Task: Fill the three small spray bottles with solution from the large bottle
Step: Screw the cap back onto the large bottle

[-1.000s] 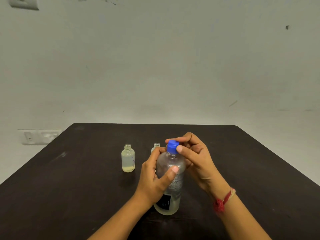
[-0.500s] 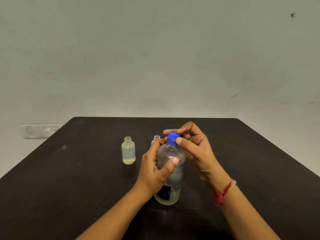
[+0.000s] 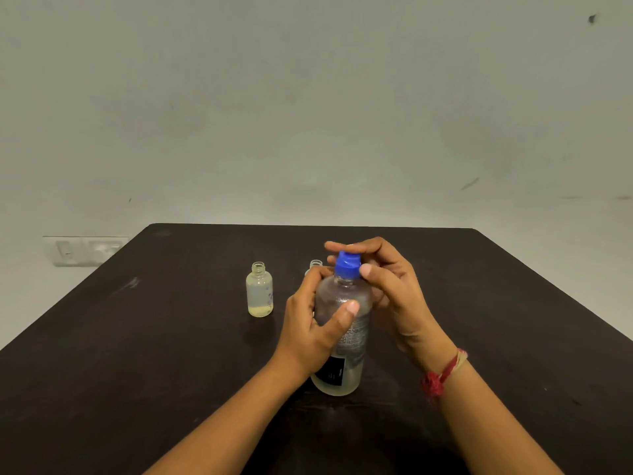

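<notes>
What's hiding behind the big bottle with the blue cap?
The open neck of a small bottle peeks out behind the big bottle. The left hand covers its body, so its contents are hidden.

**Counts of items.** One large bottle [image 3: 359,341] stood at the centre of the frame, carrying one blue cap [image 3: 347,266]. Two small bottles were countable: one [image 3: 259,293] in full view left of centre, and one [image 3: 315,264] just above the knuckles of the left grip [image 3: 310,332], with only its neck showing. Two grips were present, the left grip and the right grip [image 3: 394,296], both at centre. One red thread band [image 3: 442,373] lay at lower right. One bench [image 3: 171,354] filled the lower half. One switch plate [image 3: 85,250] was at the left edge.
</notes>
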`<state>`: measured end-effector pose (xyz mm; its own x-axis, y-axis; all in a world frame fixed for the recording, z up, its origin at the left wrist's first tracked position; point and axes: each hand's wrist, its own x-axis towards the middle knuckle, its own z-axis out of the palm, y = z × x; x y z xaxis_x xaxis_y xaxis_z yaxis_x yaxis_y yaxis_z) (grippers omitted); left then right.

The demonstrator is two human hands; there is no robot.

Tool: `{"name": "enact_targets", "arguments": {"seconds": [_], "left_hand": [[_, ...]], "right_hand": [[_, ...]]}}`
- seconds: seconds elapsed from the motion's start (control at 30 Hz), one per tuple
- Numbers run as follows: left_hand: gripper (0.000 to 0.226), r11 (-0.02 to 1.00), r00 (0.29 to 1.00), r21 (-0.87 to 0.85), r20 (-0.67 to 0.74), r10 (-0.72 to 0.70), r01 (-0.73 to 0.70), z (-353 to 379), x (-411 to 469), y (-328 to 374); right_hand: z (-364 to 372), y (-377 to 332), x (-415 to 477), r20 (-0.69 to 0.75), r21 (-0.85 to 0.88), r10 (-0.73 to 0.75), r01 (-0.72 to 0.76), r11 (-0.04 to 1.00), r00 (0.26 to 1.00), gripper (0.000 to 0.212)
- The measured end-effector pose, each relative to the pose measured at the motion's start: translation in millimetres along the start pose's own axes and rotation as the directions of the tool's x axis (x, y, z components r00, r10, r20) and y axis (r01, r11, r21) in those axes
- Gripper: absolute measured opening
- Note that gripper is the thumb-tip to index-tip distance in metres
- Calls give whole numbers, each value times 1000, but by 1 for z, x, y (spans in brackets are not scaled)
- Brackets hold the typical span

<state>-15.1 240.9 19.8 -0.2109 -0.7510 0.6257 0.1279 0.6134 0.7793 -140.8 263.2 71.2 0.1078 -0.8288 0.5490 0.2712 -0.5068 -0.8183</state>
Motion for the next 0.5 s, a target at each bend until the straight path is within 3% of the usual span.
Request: {"name": "enact_targets", "arguments": {"seconds": [0.17,0.3,0.4,0.5], "left_hand": [[49,999,1000,40,28,6,-7,1,-1,2],[55,998,999,56,38,18,-20,1,-2,3],[65,1000,1000,17,12,10,-10,-1,-1,1],[61,1000,1000,4,-9,9,-9,-1,0,1]], "right_hand": [[-4,-5,0,-31,-29,42,-43,999,999,15],[-1,-6,-1,-15,-88,-24,22,996,1000,19],[1,-2,0,20,-23,-38,39,999,999,12],[-1,-1,0,45,35,14,-16,999,999,13]]}}
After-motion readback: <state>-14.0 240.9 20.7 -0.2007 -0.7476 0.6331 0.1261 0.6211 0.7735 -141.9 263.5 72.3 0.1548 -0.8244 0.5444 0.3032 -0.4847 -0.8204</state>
